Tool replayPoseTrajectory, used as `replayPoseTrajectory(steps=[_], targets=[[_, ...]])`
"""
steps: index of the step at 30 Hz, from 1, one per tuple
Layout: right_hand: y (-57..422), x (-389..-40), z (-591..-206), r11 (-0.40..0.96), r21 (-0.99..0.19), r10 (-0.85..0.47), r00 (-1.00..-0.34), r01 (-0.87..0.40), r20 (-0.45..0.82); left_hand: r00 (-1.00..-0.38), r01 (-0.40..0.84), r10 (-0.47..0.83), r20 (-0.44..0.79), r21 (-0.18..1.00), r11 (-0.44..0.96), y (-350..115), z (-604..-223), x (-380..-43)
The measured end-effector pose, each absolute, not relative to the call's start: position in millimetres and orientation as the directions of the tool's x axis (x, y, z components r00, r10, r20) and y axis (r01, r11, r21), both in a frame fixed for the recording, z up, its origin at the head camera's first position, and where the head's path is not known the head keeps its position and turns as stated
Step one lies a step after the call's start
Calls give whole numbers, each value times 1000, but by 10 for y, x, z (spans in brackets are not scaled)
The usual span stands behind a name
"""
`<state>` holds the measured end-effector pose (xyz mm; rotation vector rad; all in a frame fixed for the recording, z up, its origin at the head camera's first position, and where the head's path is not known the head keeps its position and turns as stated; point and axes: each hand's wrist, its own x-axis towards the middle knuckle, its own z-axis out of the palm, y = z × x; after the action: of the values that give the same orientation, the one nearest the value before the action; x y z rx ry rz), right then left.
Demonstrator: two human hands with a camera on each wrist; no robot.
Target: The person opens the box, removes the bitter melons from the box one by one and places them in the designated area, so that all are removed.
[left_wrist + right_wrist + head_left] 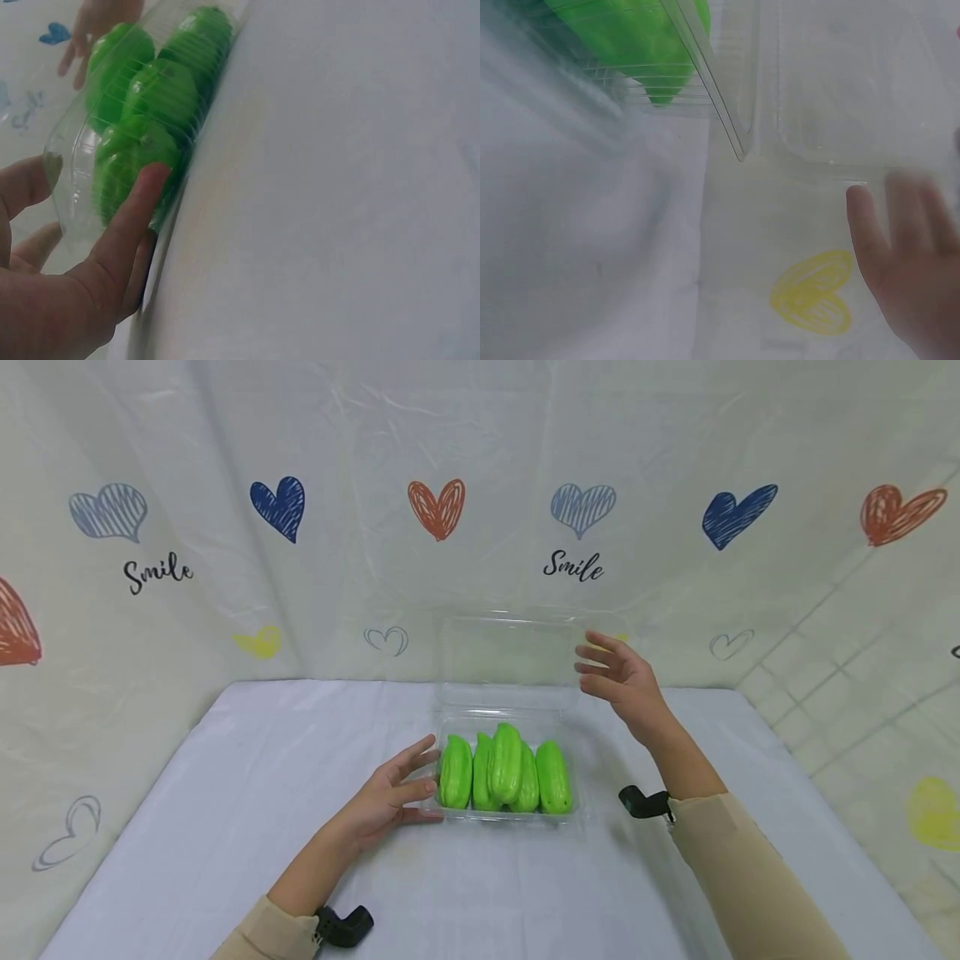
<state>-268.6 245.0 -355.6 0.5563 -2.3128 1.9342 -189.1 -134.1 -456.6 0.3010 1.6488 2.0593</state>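
Note:
A clear plastic clamshell box (510, 818) sits on the table, its transparent lid (510, 660) raised upright at the back. Inside lie several bright green, long, ridged pieces like fruit or vegetables (506, 764), one resting on top of the others; their exact kind cannot be told. My left hand (382, 797) is at the box's left side, its fairly straight fingers spread around the front left corner; in the left wrist view a fingertip (154, 176) touches the wall. My right hand (618, 681) hovers beside the lid's right edge, fingers extended and holding nothing.
A white cloth (225, 827) covers the table. Behind it hangs a pale sheet (495, 427) printed with hearts and "Smile", close to the raised lid. Black wrist cameras are strapped to the left sleeve (273, 927) and right sleeve (735, 860).

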Motion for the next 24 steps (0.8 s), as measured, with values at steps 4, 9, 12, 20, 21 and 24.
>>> replayPoseTrajectory(steps=[4,9,12,20,21,24], targets=[[2443,-2709,-3561,145,-940,-225,-935,-310,274,-864,-232,486,-130,960,-156,-1340,-4570,-1892],[2432,-2743,-3579,153,-945,-229,-941,-289,251,-868,-234,479,-134,959,-157,-1338,-4575,-1887],[2426,-2753,-3585,156,-948,-225,-945,-277,239,-867,-233,481,-132,960,-156,-1340,-4577,-1885],[2416,-2768,-3616,160,-957,-220,-953,-244,206,-866,-227,482,-132,963,-143,-1340,-4577,-1883],[2415,-2770,-3622,162,-957,-221,-954,-240,202,-867,-228,480,-134,963,-142,-1338,-4577,-1883],[2416,-2778,-3640,169,-958,-222,-956,-233,193,-868,-231,477,-138,962,-142,-1334,-4569,-1882]])
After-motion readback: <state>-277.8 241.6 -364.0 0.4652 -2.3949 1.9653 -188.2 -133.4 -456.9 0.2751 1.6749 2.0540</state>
